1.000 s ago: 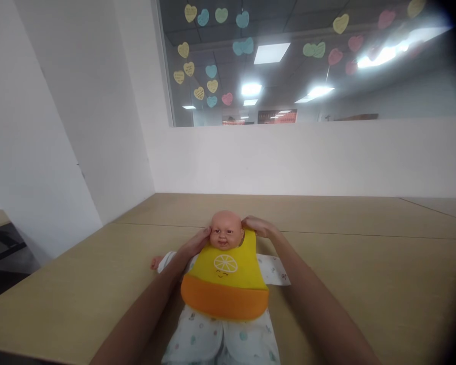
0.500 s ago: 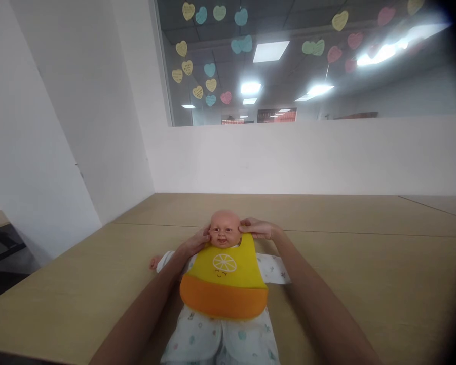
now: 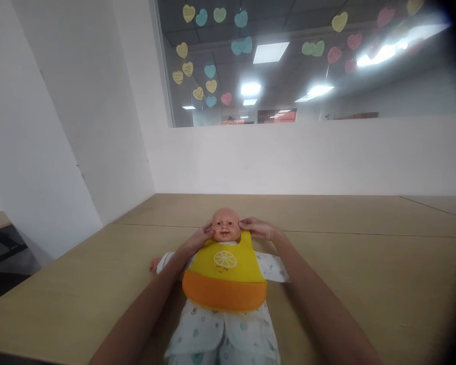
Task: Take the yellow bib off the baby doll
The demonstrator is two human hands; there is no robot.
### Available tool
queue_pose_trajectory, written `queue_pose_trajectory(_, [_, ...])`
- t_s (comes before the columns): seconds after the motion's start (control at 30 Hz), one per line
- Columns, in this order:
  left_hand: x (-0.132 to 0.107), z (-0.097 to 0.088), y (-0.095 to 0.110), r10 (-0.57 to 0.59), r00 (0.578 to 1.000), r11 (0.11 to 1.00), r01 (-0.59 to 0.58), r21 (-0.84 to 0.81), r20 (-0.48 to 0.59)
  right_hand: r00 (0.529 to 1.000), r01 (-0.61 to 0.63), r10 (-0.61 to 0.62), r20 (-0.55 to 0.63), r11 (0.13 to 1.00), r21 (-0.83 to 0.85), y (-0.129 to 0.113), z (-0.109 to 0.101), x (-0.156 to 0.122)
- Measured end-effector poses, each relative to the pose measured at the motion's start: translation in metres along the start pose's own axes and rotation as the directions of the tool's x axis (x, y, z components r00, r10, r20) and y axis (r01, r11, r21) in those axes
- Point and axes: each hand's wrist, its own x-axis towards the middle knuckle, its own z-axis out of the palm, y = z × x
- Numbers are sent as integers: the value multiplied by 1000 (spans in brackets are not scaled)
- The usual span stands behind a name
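On a tan wooden surface (image 3: 99,284) below a window dotted with paper hearts (image 3: 197,71), a baby doll (image 3: 225,284) lies on its back, its long axis running straight away from the person, head at the far end and legs toward the camera. The left hand (image 3: 197,238) and the right hand (image 3: 256,228) reach in from either side, equally near, and meet at the neck, each set of fingers pinched closed on an upper corner of the yellow and orange bib (image 3: 225,276) just below the doll's cheeks. The bib lies flat over the chest, directly between the two hands, its orange pocket toward the camera, above the doll's printed white outfit (image 3: 220,334).
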Motion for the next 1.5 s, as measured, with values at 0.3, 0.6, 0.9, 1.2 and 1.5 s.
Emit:
queue_pose_trajectory(0.3, [6, -8, -12, -15, 992, 1000, 12, -25, -122, 997, 5, -3, -79, 1000, 26, 4, 0, 3])
queue_pose_trajectory(0.6, [12, -17, -24, -32, 978, 999, 34, 5, -204, 996, 15, -10, -87, 998, 67, 14, -2, 10])
queue_pose_trajectory(0.9, [4, 0, -10, -110, 964, 994, 107, -23, -244, 990, -44, 49, -134, 998, 44, 11, 5, 7])
queue_pose_trajectory(1.2, [0, 1, -2, -116, 923, 944, 217, 247, -368, 971, -113, 104, -213, 993, -29, 6, 10, 6])
queue_pose_trajectory(1.5, [4, -2, -5, -82, 939, 926, 195, 324, -333, 974, -138, 124, -192, 988, -63, 10, 4, 8])
